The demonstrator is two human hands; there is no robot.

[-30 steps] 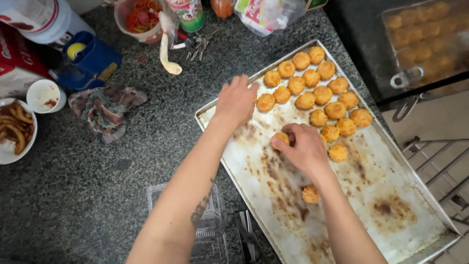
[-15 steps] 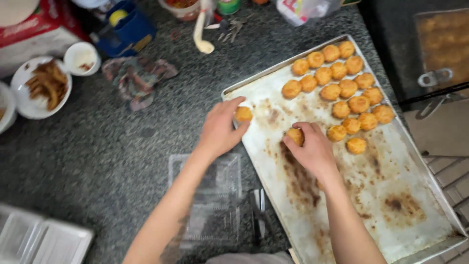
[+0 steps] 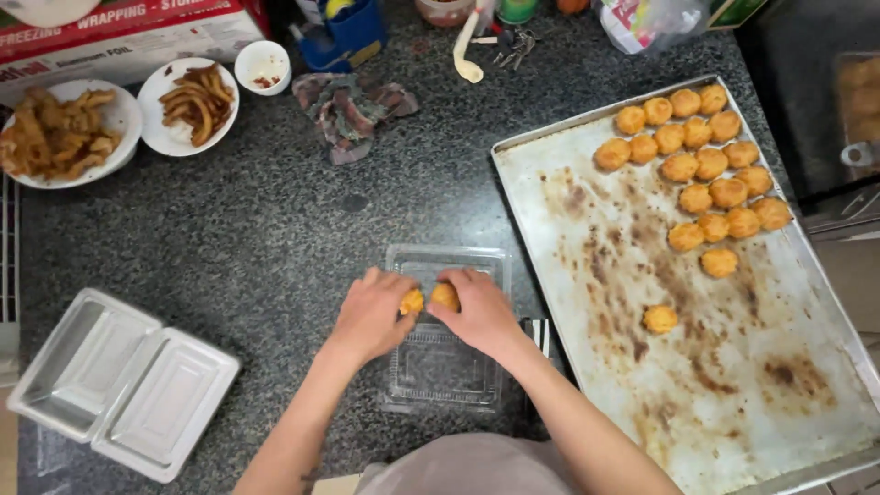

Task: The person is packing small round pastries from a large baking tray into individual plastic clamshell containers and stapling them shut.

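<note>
My left hand (image 3: 368, 314) holds a small golden nugget (image 3: 412, 302) over an open clear plastic clamshell container (image 3: 446, 367) on the dark speckled counter. Beside it, my right hand (image 3: 481, 316) grips another nugget (image 3: 445, 295), and the two pieces almost touch. To the right lies a stained metal baking tray (image 3: 642, 302) with several nuggets (image 3: 701, 170) clustered at its far corner. One lone nugget (image 3: 660, 319) sits mid-tray.
An open white foam box (image 3: 119, 380) lies at the near left. Two white plates of fried food (image 3: 64, 137) (image 3: 190, 105), a small sauce cup (image 3: 261, 66), a crumpled cloth (image 3: 353, 101), a blue holder (image 3: 344, 37), a spoon and keys (image 3: 513, 41) line the far edge.
Both hands have left the tray and moved left and toward me, each carrying a nugget to the clear container. The camera view shifted left, showing the foam box and plates.
</note>
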